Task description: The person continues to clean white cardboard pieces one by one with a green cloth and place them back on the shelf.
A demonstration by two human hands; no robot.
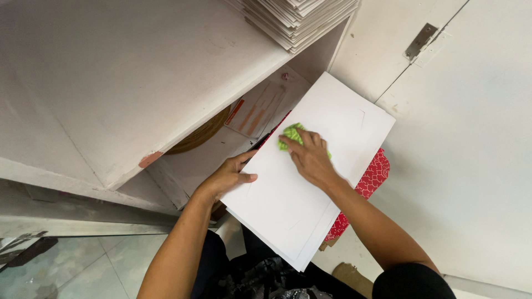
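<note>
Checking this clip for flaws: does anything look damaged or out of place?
Yes. The white shelf has a chipped front corner, bare and brownish. The white board under both hands lies askew over red cloth. Nothing spilled.

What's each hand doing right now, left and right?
Left hand: closed on the edge of the white sheet.
Right hand: pressing a green cloth onto the sheet.

Right hand (311, 158) pressing flat, fingers (293, 138) spread; left hand (228, 176) gripping, thumb out
</note>
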